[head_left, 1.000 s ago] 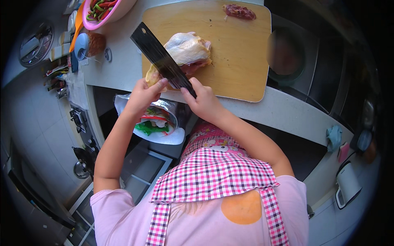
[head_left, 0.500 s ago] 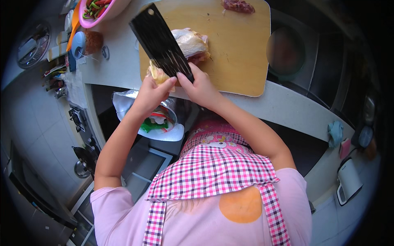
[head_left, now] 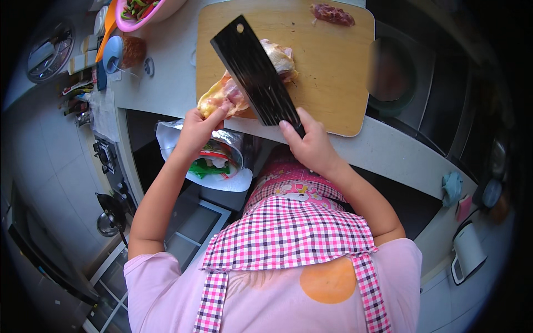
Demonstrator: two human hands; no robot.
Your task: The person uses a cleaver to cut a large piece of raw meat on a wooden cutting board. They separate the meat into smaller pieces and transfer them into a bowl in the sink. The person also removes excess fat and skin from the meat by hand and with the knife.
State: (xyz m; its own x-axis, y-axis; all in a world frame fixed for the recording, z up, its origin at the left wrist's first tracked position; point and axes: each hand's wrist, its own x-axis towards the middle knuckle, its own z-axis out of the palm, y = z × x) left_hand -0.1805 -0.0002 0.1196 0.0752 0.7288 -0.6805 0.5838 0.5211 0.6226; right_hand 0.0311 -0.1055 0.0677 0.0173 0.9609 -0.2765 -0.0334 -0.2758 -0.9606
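My right hand (head_left: 312, 142) is closed round the handle of a black cleaver (head_left: 252, 69), whose broad blade slants up and left above the wooden cutting board (head_left: 333, 77). At the board's near left edge, my left hand (head_left: 199, 131) pinches a piece of raw chicken (head_left: 227, 95) with yellowish skin and pink flesh. More chicken with pale skin (head_left: 277, 55) lies beyond the blade. The cleaver hides where the two portions meet, so I cannot tell if they are joined. A strip of dark red meat (head_left: 333, 15) rests at the far right of the board.
A pink bowl of cut peppers (head_left: 139, 12), an orange utensil (head_left: 107, 33) and a blue-lidded jar (head_left: 119, 54) stand on the counter at left. Below its edge hangs a silver-lined bag (head_left: 219, 161). A greenish round container (head_left: 393, 77) sits right of the board.
The cleaver and my right hand have moved right and a little nearer, away from my left hand. More of the chicken in my left hand now shows.
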